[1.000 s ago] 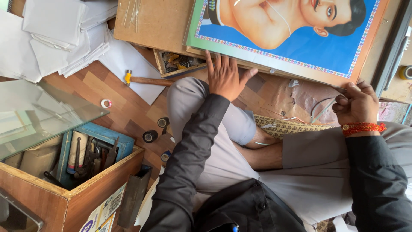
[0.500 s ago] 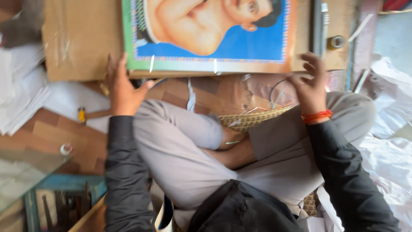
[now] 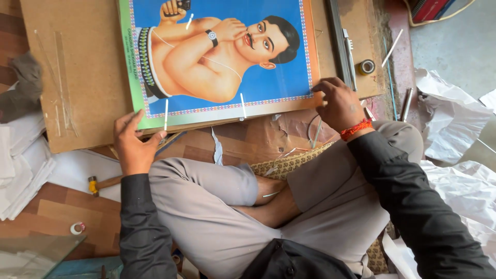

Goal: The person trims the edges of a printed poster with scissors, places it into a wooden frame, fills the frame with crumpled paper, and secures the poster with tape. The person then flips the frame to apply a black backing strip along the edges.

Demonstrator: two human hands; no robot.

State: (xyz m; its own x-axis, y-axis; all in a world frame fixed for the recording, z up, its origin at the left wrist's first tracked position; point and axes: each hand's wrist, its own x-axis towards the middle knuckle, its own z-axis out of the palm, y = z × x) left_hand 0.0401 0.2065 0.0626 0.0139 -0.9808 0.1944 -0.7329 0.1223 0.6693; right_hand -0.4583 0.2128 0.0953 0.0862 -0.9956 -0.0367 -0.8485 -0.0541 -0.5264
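A large printed picture (image 3: 222, 57) of a bare-chested figure on a blue ground lies on a brown board (image 3: 82, 72) in front of my crossed legs. My left hand (image 3: 133, 144) grips the picture's near left corner, thumb on top. My right hand (image 3: 338, 103), with a red thread at the wrist, presses down on the near right corner. Several thin clear strips (image 3: 166, 114) lie along the picture's near edge.
A small hammer (image 3: 103, 183) lies on the floor by my left knee. A tape roll (image 3: 367, 66) and a long metal tool (image 3: 349, 51) rest on the board at right. Crumpled white paper (image 3: 454, 124) fills the right side; stacked white sheets (image 3: 20, 165) and a glass pane (image 3: 36, 256) sit left.
The view has swung so the whole picture shows. My left hand has slid to the picture's near left corner; my right hand has moved onto the near right corner.
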